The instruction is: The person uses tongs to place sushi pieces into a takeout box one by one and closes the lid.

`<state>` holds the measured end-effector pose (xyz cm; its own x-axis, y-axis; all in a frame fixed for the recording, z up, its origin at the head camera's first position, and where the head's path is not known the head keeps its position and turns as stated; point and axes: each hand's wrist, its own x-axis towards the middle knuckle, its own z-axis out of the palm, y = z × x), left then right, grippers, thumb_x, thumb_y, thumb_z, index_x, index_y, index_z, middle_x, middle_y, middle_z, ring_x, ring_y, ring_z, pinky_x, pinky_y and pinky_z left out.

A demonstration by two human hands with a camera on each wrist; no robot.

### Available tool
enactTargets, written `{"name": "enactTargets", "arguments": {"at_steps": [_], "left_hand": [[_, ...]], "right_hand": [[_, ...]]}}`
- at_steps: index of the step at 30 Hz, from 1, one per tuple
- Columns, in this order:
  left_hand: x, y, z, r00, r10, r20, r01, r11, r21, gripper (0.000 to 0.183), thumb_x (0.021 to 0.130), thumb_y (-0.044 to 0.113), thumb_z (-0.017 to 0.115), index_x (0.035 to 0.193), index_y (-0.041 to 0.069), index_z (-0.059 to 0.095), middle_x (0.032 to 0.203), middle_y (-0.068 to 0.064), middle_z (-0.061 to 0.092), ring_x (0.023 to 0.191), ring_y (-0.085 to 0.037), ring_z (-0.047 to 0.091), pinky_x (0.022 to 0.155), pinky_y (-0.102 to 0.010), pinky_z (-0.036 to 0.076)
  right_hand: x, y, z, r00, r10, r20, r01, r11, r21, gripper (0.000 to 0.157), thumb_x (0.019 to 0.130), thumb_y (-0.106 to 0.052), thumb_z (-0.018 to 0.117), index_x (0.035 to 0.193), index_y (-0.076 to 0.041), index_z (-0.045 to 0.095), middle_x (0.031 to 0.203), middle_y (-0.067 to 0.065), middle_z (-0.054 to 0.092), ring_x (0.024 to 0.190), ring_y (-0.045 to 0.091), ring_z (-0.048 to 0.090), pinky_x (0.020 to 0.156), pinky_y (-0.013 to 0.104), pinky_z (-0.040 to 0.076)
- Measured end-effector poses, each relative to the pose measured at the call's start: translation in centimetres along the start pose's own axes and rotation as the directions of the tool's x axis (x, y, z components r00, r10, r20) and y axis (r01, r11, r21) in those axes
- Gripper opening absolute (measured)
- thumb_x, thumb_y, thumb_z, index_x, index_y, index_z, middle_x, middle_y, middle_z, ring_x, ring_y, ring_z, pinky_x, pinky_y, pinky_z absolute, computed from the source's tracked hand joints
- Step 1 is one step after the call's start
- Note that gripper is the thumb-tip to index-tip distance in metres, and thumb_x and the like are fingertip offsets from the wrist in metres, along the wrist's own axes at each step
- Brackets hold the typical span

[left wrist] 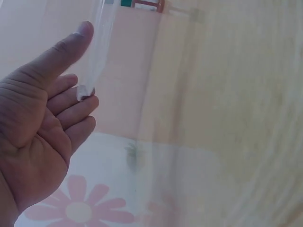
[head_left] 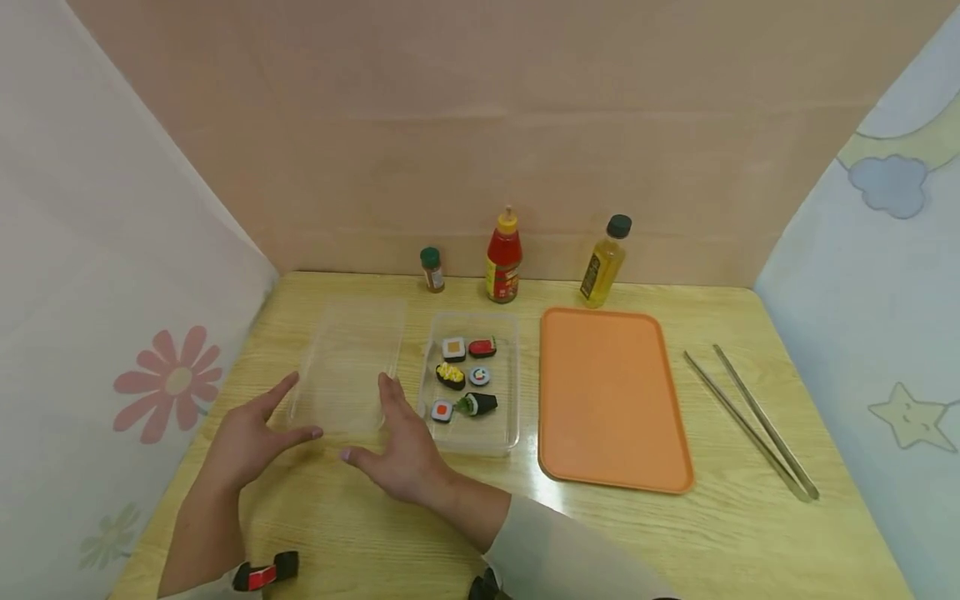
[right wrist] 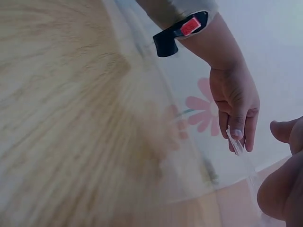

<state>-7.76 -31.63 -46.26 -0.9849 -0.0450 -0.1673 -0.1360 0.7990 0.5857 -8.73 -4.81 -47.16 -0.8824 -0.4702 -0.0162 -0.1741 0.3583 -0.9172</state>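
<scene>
A clear plastic lid [head_left: 348, 367] lies on the left part of the table. My left hand [head_left: 243, 437] is at its near left corner, thumb and fingers spread apart. In the left wrist view, the lid's edge [left wrist: 97, 56] passes close by the fingers of my left hand [left wrist: 42, 123]; contact is hard to tell. My right hand [head_left: 408, 454] is at the lid's near right corner with fingers extended, between the lid and a clear plastic box [head_left: 495, 437]. Several sushi pieces, among them a corn-topped one [head_left: 450, 375] and a hand roll [head_left: 480, 404], lie in that box.
An orange tray [head_left: 611, 400] lies right of the box, with metal tongs [head_left: 750, 421] farther right. Along the back stand a small spice jar [head_left: 432, 271], a red sauce bottle [head_left: 503, 262] and an oil bottle [head_left: 604, 262]. A flower-print curtain [head_left: 150, 250] borders the left side.
</scene>
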Motion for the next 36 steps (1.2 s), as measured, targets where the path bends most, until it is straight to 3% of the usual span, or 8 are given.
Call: {"name": "enactTargets", "arguments": {"at_steps": [6, 10, 13, 18, 22, 24, 30, 36], "left_hand": [[-0.1, 1.6, -0.2, 0.992, 0.078, -0.095, -0.083, 0.995, -0.051, 0.098, 0.083, 0.058, 0.083, 0.163, 0.032, 0.034, 0.16, -0.02, 0.041, 0.139, -0.056, 0.042, 0.1, -0.074, 0.04], [0.1, 2.8, 0.1, 0.97, 0.164, -0.182, -0.178, 0.982, -0.069, 0.093, 0.081, 0.048, 0.088, 0.16, 0.029, 0.043, 0.155, -0.014, 0.049, 0.136, -0.052, 0.048, 0.099, -0.07, 0.044], [0.4, 3.5, 0.6, 0.942, 0.233, -0.241, -0.252, 0.966, -0.052, 0.091, 0.078, 0.038, 0.093, 0.156, 0.027, 0.049, 0.151, -0.009, 0.054, 0.134, -0.047, 0.053, 0.106, -0.048, 0.049], [1.4, 4.4, 1.7, 0.848, 0.391, -0.359, -0.427, 0.904, -0.024, 0.085, 0.071, 0.017, 0.097, 0.148, 0.02, 0.061, 0.144, -0.007, 0.061, 0.13, -0.026, 0.059, 0.098, -0.004, 0.037], [2.2, 5.2, 2.5, 0.751, 0.491, -0.441, -0.561, 0.827, -0.035, 0.078, 0.066, -0.002, 0.095, 0.138, 0.01, 0.068, 0.139, -0.01, 0.064, 0.127, 0.001, 0.056, 0.099, -0.007, 0.041], [2.6, 5.7, 2.7, 0.715, 0.517, -0.472, -0.603, 0.797, -0.041, 0.073, 0.066, -0.008, 0.093, 0.134, 0.006, 0.07, 0.136, -0.012, 0.066, 0.125, 0.007, 0.055, 0.096, -0.008, 0.045], [3.2, 7.5, 3.3, 0.662, 0.521, -0.539, -0.68, 0.72, -0.139, 0.052, 0.072, -0.019, 0.084, 0.121, -0.002, 0.075, 0.124, -0.017, 0.07, 0.122, -0.002, 0.063, 0.078, -0.011, 0.053], [3.9, 9.4, 4.1, 0.572, 0.544, -0.614, -0.777, 0.599, -0.194, 0.047, 0.067, -0.025, 0.082, 0.111, -0.008, 0.077, 0.115, -0.023, 0.072, 0.119, -0.011, 0.068, 0.075, -0.017, 0.056]], "right_hand": [[-0.3, -0.4, -2.3, 0.998, -0.045, -0.044, 0.047, 0.998, 0.044, 0.099, 0.094, -0.039, 0.078, 0.168, -0.017, 0.016, 0.172, 0.001, 0.016, 0.157, 0.017, 0.015, 0.123, 0.049, 0.027], [-0.5, -0.2, -3.8, 0.994, -0.067, -0.087, 0.07, 0.997, 0.035, 0.099, 0.092, -0.034, 0.081, 0.168, -0.018, 0.019, 0.171, 0.003, 0.02, 0.156, 0.016, 0.019, 0.121, 0.044, 0.031], [-0.8, 0.1, -4.9, 0.991, -0.085, -0.102, 0.088, 0.996, 0.031, 0.099, 0.092, -0.03, 0.082, 0.167, -0.015, 0.02, 0.171, 0.006, 0.021, 0.156, 0.017, 0.019, 0.121, 0.041, 0.031], [-1.6, 0.2, -6.6, 0.989, -0.076, -0.124, 0.088, 0.992, 0.094, 0.098, 0.091, -0.027, 0.082, 0.167, -0.015, 0.021, 0.171, 0.002, 0.021, 0.155, 0.017, 0.022, 0.116, 0.038, 0.038], [-2.4, 0.2, -7.9, 0.99, -0.068, -0.126, 0.087, 0.984, 0.155, 0.097, 0.092, -0.025, 0.081, 0.167, -0.016, 0.02, 0.171, -0.001, 0.019, 0.155, 0.016, 0.021, 0.116, 0.037, 0.037], [-2.8, 0.3, -8.6, 0.988, -0.066, -0.138, 0.089, 0.981, 0.173, 0.097, 0.091, -0.023, 0.082, 0.167, -0.017, 0.021, 0.171, -0.003, 0.02, 0.154, 0.015, 0.023, 0.116, 0.036, 0.036], [-3.8, 0.6, -10.1, 0.976, -0.114, -0.188, 0.151, 0.969, 0.196, 0.098, 0.088, -0.014, 0.085, 0.166, -0.017, 0.025, 0.17, -0.001, 0.023, 0.152, 0.02, 0.03, 0.115, 0.03, 0.035], [-4.8, 0.7, -11.5, 0.955, -0.197, -0.22, 0.258, 0.918, 0.3, 0.102, 0.086, -0.003, 0.085, 0.166, -0.009, 0.023, 0.17, 0.0, 0.025, 0.155, 0.018, 0.023, 0.119, 0.036, 0.028]]}}
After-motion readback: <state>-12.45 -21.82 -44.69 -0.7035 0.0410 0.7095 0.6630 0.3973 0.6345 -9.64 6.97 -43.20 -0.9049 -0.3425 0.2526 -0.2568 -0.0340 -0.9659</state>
